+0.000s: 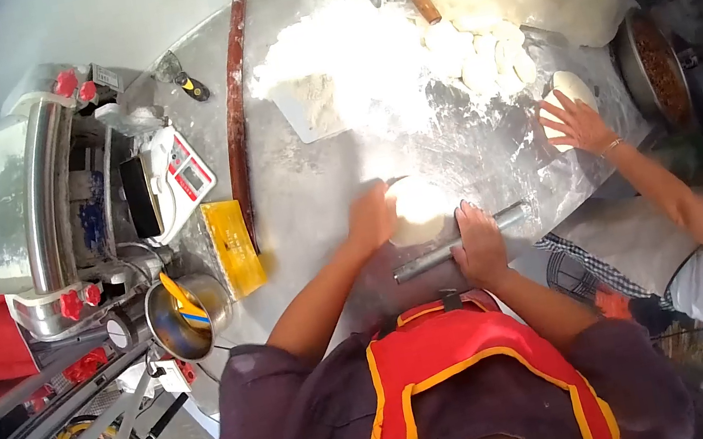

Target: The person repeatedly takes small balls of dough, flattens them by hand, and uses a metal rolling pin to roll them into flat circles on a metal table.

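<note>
Here's the dough round (pixel 418 215), flat on the metal table (pixel 298 210) right in front of my apron (pixel 448 339), glare washing out much of its face. My left hand (pixel 370 219) is at its left edge, the fingertips lost in that bright patch, so I can't tell whether they pinch the rim or just lie against it. Over on the other side, my right hand (pixel 480 246) lies across the metal rolling pin (pixel 420 263), fingers reaching forward close together, thumb set off toward the left; whether they curl under the bar, I can't tell. The pin slants just on my side of the round, its bare ends showing either side of the hand. This round looks soft and light, I'd say, likely to stretch or tear if plucked at one spot, so spread fingers under the rim, or a flat palm, should serve better than a tight pinch. The pin looks stiff, smooth, probably fairly weighty and ready to roll; near its middle seems the steady grip. Beyond, there's loose flour (pixel 321 46), a cluster of small dough pieces (pixel 483 60), and off to the right a co-worker's hand (pixel 576 123), fingers spread over another piece of dough (pixel 573 86).
</note>
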Demonstrator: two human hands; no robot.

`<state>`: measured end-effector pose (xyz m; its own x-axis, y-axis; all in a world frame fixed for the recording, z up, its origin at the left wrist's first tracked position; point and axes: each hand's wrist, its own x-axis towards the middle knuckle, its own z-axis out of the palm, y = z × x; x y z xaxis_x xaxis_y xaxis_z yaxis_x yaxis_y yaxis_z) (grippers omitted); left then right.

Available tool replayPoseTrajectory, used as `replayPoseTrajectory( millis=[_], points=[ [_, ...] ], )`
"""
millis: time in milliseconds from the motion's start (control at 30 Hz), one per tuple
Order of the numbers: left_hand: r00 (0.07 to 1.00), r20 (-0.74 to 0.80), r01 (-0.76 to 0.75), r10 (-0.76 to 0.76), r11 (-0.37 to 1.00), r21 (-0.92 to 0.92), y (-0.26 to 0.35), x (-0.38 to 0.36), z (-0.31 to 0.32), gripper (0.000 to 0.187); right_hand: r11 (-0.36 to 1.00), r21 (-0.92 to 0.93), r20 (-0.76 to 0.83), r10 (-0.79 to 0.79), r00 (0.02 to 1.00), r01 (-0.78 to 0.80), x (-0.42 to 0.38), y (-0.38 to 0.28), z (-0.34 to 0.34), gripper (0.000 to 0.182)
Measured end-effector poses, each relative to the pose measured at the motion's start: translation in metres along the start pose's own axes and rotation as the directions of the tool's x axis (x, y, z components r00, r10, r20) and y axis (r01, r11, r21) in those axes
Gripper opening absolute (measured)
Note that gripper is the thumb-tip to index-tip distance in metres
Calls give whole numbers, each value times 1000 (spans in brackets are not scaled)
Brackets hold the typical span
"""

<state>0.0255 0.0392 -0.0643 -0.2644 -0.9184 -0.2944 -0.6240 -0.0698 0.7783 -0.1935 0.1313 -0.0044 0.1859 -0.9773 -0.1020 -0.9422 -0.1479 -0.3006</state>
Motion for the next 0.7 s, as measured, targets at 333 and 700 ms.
replayPoseTrajectory(
  millis=[333, 700],
  points=[
    [987, 159, -66, 25, 964, 258, 51, 27, -9, 31, 998, -46, -201, -44, 979, 35, 95, 5, 25, 59],
    [984, 172, -77, 47, 983, 170, 55, 28, -1, 29, 996, -86, -258, -19, 966, -4, 138, 0, 20, 59]
  ],
)
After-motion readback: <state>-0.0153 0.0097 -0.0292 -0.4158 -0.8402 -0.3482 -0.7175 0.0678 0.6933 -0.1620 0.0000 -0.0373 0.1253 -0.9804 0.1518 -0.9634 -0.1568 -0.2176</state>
